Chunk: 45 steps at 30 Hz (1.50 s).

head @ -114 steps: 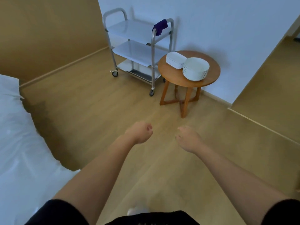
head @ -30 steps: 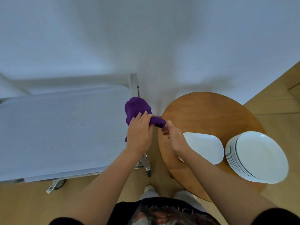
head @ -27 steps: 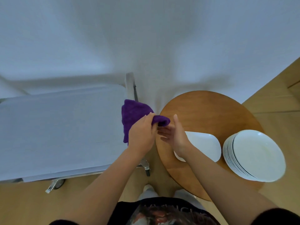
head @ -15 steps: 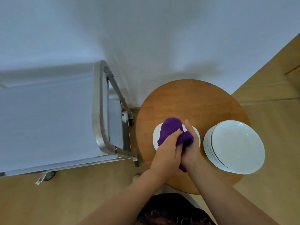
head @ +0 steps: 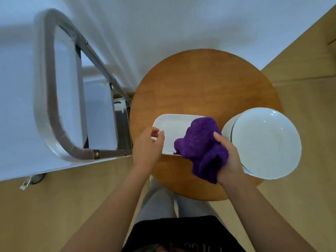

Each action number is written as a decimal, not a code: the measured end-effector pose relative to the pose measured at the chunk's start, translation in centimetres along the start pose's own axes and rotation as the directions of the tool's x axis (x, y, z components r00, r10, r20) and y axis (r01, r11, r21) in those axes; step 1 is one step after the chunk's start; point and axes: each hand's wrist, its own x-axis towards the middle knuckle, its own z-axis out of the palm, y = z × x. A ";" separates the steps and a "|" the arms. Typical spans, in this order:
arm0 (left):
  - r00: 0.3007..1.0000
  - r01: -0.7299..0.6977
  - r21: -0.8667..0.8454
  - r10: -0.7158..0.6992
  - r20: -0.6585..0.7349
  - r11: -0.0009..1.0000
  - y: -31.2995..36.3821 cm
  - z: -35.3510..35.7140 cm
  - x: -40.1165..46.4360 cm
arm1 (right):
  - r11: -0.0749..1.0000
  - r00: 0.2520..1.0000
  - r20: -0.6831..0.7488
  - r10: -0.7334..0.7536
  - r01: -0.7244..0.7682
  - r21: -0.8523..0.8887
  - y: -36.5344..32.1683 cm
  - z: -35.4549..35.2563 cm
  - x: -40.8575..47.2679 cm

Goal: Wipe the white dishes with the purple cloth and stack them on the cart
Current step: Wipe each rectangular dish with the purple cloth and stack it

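Note:
My right hand [head: 228, 160] grips the purple cloth [head: 201, 146], which is bunched over the right end of the white rectangular dishes [head: 172, 130] on the round wooden table [head: 200, 88]. My left hand [head: 148, 145] is at the left near corner of those dishes, fingers loosely curled over the rim; whether it holds the rim I cannot tell. A stack of round white plates [head: 263, 142] sits on the right side of the table, just right of my right hand. The metal cart [head: 54, 110] stands to the left of the table.
A white wall runs behind the cart and table. The cart's top shelf [head: 14, 106] lies at the left, with its curved handle bar toward the table. Wooden floor surrounds the table, and my legs stand at its near edge.
The cloth passed from my left hand on the cart handle to my right hand over the rectangular dishes. My left hand let go and moved to the dishes' left corner.

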 end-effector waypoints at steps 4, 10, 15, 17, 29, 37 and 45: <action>0.982 0.187 0.048 -0.188 0.015 0.981 -3.6 1.5 2.6 | 0.995 0.989 -0.103 -0.104 0.103 -0.013 0.7 -0.1 0.5; 0.989 0.141 0.034 -0.143 0.048 0.989 -4.5 3.3 3.7 | 0.985 0.965 -0.199 -0.172 0.168 -0.039 1.8 0.1 1.5; 0.973 0.229 -0.096 -0.230 0.000 0.969 -4.5 3.5 3.1 | 0.988 0.974 -0.166 -0.156 0.153 -0.030 2.4 1.0 1.7; 0.974 0.219 -0.150 -0.226 -0.026 0.964 -4.1 3.5 3.0 | 0.986 0.967 -0.193 -0.167 0.161 -0.042 2.6 1.2 1.9; 0.974 0.205 -0.129 -0.215 -0.072 0.970 -4.1 3.9 2.6 | 0.975 0.942 -0.259 -0.213 0.187 -0.122 2.8 1.5 1.8; 0.962 0.228 -0.057 -0.233 -0.139 0.972 -3.7 3.9 2.3 | 0.974 0.943 -0.263 -0.207 0.174 -0.143 2.7 1.0 1.7; 0.952 0.264 -0.044 -0.267 -0.149 0.964 -3.2 3.9 2.4 | 0.969 0.945 -0.252 -0.210 0.166 -0.185 2.6 0.8 1.9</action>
